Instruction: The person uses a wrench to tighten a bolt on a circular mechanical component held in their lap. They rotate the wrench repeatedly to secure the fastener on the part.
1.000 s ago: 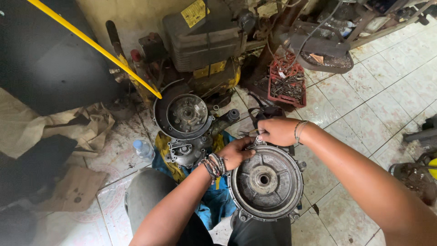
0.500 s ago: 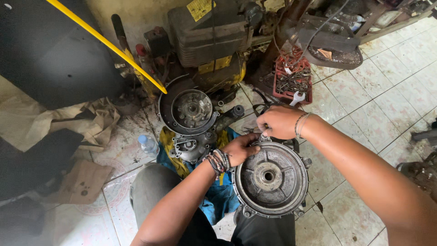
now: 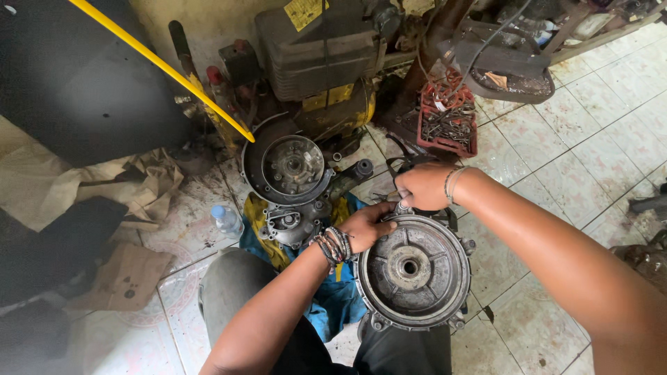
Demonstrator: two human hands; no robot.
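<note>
A red parts tray (image 3: 449, 119) and plastic bottle (image 3: 226, 220) sit on tiled floor (image 3: 583, 146).

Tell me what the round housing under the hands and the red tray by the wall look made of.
Round housing: looks like cast metal, likely aluminium; dull grey, grimy, with ribs and bolt lugs.
Red tray: probably moulded plastic; bright uniform red with thin walls, holding small metal parts.

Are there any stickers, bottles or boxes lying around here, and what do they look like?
Sticker: yellow, tilted, on top of the dark engine at the back.
Bottle: small, clear plastic with a blue cap, lying on the floor tiles left of the blue cloth.
Cardboard piece: brown, flat, stained, lower left floor.
</note>
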